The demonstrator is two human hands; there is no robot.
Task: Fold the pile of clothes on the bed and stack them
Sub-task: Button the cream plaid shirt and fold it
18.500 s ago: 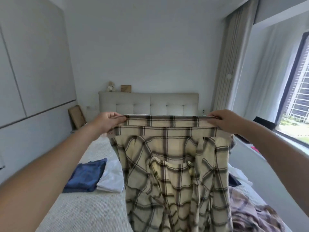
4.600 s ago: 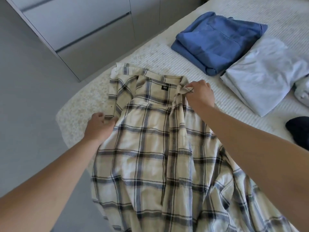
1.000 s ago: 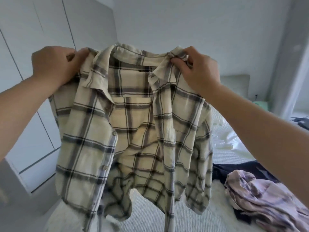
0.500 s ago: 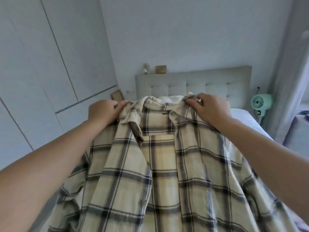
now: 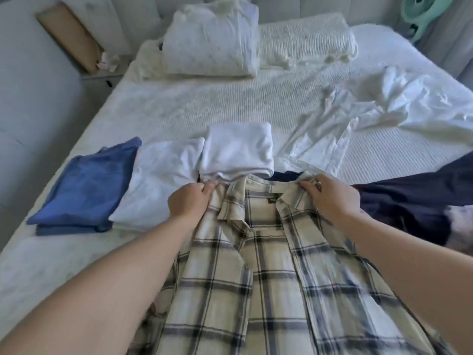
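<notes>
A cream plaid shirt (image 5: pixel 268 283) lies spread front-up on the white bed (image 5: pixel 210 103), collar pointing away from me. My left hand (image 5: pixel 190 201) pinches its left shoulder beside the collar. My right hand (image 5: pixel 330 196) grips the right shoulder by the collar. Past the collar sit three folded items: a blue garment (image 5: pixel 87 185) at the left, a white one (image 5: pixel 161 178) beside it, and another white one (image 5: pixel 238 149). Unfolded clothes lie to the right: a white shirt (image 5: pixel 358 116), a dark navy garment (image 5: pixel 414 201) and a pinkish patterned piece (image 5: pixel 460 226).
A folded white duvet (image 5: pixel 212 37) and a textured pillow (image 5: pixel 304 39) lie at the head of the bed. A brown board (image 5: pixel 69 34) leans by the left wall. A mint fan (image 5: pixel 430 14) stands at the far right. The bed's left edge runs close to the cabinets.
Both hands have brought the plaid shirt down from mid-air and laid it flat on the bed. The camera has tilted down toward the mattress.
</notes>
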